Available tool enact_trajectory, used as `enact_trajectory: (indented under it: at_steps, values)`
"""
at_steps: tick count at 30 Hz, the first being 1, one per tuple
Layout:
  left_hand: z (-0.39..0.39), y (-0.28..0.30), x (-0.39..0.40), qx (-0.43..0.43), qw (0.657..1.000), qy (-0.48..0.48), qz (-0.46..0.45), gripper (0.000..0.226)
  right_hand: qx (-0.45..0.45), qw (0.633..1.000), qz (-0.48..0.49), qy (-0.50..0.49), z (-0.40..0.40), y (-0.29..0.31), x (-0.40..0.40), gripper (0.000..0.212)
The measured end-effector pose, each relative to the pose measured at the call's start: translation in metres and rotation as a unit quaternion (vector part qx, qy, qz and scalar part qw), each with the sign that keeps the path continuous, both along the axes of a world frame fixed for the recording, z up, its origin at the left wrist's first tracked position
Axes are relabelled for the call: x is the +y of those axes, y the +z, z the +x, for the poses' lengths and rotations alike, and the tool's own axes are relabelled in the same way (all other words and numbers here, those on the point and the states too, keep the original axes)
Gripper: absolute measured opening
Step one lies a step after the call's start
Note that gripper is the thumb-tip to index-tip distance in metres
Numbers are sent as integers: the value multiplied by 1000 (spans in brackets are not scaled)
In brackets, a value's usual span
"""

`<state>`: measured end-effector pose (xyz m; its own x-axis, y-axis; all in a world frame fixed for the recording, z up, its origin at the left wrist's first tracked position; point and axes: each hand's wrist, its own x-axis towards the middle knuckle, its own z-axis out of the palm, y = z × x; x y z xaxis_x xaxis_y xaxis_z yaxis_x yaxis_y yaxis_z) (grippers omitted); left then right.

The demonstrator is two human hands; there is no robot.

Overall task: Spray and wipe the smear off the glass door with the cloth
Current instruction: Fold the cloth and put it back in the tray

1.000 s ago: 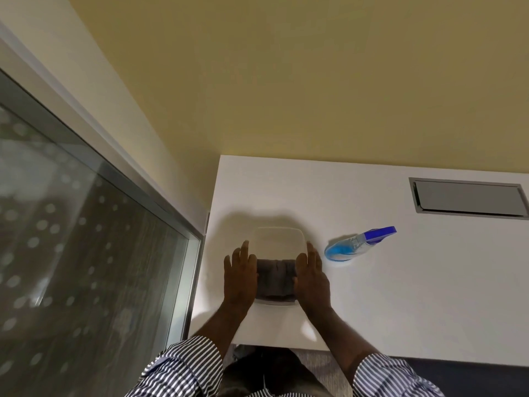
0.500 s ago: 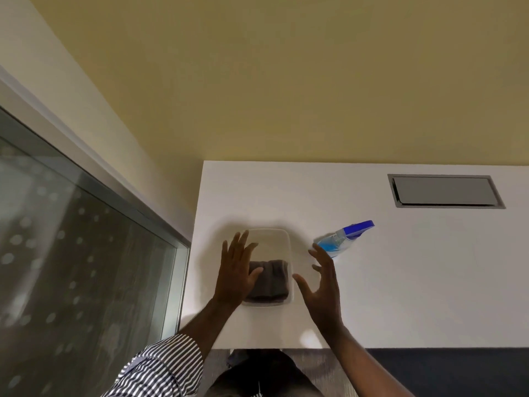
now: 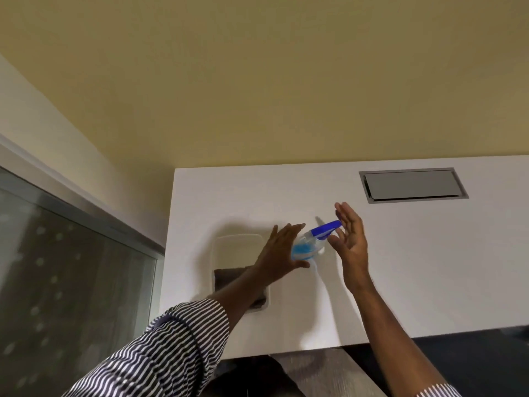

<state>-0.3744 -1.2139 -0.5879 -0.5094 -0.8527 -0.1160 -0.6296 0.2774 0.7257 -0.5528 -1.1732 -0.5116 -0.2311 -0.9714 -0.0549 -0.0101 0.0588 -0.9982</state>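
A clear spray bottle (image 3: 307,245) with blue liquid and a blue nozzle stands on the white table (image 3: 400,267). My left hand (image 3: 282,253) is open just left of the bottle, fingers spread, close to or touching its body. My right hand (image 3: 350,242) is open just right of the nozzle. A grey cloth (image 3: 229,277) lies in a shallow white tray (image 3: 237,243) to the left, partly hidden by my left forearm. The glass door (image 3: 71,282) with frosted dots fills the left edge.
A grey recessed cable hatch (image 3: 412,184) sits in the table at the back right. The yellow wall rises behind the table. A metal door frame (image 3: 86,213) runs along the glass. Dark floor shows below the table's front edge.
Both hands have left the cloth in the tray and moved right to either side of the spray bottle. The view has tilted and shifted.
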Motion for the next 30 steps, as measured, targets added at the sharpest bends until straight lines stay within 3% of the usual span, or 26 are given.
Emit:
enact_trajectory:
  at_steps: [3,6,9,15,22,25,30]
  values:
    - [-12,-2,-4,-40,999,-1,-5,88,2,1000,25,11,2,-1,-10,98]
    - [-20,-1,-7,-50,999,3,-6,75,-9,999,32,13,4,-8,-17,60]
    - [-25,-1,-9,-41,999,20,1,58,-24,999,45,6,7,-13,-20,35]
    - [-25,4,-14,-81,996,20,29,40,-1,997,65,-36,13,-13,-22,47]
    - [-7,28,-7,-15,999,26,21,51,13,995,52,-88,28,13,-34,35]
    - [13,45,-3,29,998,52,5,50,5,997,28,-77,45,46,-38,50]
    - [73,72,-5,46,995,93,-3,51,-61,998,-17,-12,84,80,-45,36]
